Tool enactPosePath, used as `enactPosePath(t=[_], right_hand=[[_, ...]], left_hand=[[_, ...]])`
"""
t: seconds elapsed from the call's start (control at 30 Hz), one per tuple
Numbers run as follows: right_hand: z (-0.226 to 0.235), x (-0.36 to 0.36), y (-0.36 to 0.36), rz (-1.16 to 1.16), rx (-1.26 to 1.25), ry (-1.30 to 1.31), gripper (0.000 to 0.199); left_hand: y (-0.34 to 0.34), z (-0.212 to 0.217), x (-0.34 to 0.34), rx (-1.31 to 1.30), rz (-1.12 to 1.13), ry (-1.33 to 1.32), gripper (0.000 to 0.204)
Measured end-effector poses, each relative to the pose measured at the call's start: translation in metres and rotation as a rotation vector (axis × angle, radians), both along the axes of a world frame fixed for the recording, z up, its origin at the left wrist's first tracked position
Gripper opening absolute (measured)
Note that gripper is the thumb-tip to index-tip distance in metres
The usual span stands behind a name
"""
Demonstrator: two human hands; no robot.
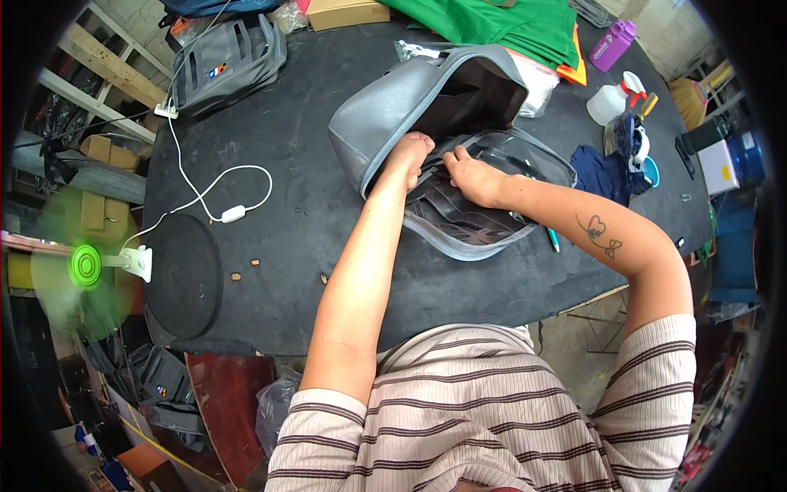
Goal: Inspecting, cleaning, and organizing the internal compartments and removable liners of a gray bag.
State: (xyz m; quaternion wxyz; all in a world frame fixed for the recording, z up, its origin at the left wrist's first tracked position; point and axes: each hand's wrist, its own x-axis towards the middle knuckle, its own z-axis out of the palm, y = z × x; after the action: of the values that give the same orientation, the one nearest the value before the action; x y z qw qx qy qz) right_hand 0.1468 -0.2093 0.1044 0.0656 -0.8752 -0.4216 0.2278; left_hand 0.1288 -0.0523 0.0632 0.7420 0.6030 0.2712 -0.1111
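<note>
A grey bag lies unzipped on the black table, its dark lining showing and its front panel folded down toward me. Clear plastic and dark pockets line the inside of that panel. My left hand is closed on the bag's inner edge at the fold. Just right of it, my right hand has its fingers curled and pinched on the dark inner fabric near the pockets. The fingertips of both hands are partly hidden. A teal pen rests beside the bag, below my right forearm.
Another grey bag stands far left. A white cable and a round black disc lie left, near a spinning green fan. Green fabric, a spray bottle, a purple bottle and dark blue cloth occupy the far right.
</note>
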Motion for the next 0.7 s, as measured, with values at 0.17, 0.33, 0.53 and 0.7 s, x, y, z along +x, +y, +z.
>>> enactPosePath(t=[0.17,0.33,0.53,0.7], right_hand=[[-0.004,-0.007,0.000,-0.096,0.019,-0.039,0.038],[0.002,-0.011,0.002,0.022,-0.087,-0.112,0.037],[-0.002,-0.004,-0.004,0.063,-0.011,-0.060,0.033],[-0.012,0.003,-0.007,0.075,0.118,-0.013,0.031]], left_hand=[[0.001,-0.002,0.002,0.016,-0.023,0.019,0.006],[0.010,-0.007,0.003,0.015,-0.040,0.099,0.007],[0.002,0.005,0.003,0.180,-0.069,0.133,0.007],[0.009,0.003,0.000,0.190,-0.142,0.120,0.006]])
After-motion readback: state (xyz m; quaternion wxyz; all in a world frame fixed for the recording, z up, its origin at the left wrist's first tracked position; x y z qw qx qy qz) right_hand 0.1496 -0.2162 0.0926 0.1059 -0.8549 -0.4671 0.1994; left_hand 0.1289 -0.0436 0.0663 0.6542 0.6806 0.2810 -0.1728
